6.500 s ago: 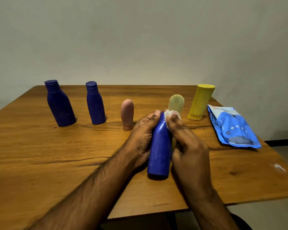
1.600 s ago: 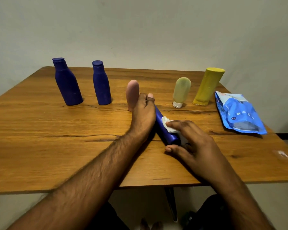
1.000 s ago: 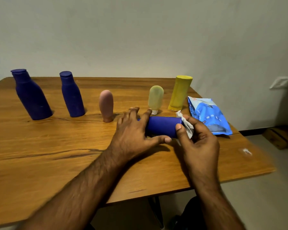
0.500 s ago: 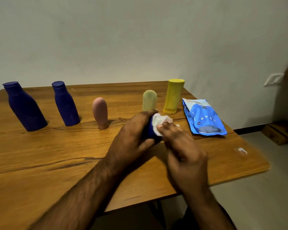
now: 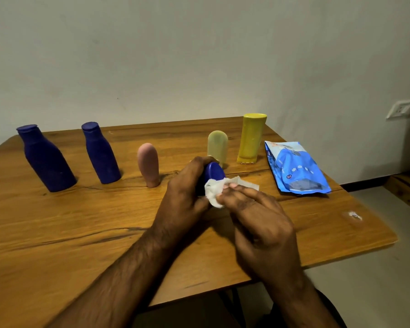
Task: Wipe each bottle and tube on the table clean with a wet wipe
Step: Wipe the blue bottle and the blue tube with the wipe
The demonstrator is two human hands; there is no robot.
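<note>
So the blue bottle (image 5: 213, 172) is held tipped on its side just above the table (image 5: 57, 233), out in front of the row, with its flat end turned toward the camera. The left hand (image 5: 187, 197) is wrapped around its body, fingers curled over the top. A white wipe (image 5: 219, 189) is pressed against that flat end by the right hand (image 5: 256, 216), whose fingers are laid fairly straight over the cloth, thumb hidden underneath, so whether it's pinched can't really be told.

The end face looks like the step in hand. It'd probably be done best with small circles and firm pressure, the rim being followed all the way round, and the bottle being turned by the left hand rather than the wipe being chased around. A loose flap of wipe sticks out to the right; it should be folded in so a clean patch is used.

As for containers: two dark blue bottles (image 5: 45, 162) (image 5: 101, 153) are stood capped at the left, then a pink tube (image 5: 149, 164), a pale yellow tube (image 5: 217, 144) and a tall yellow tube (image 5: 250, 138), all upright and shut. What's inside any of them can't be seen. A blue wipe pack (image 5: 296, 168) is lying flat at the right; its opening can't be made out.
</note>
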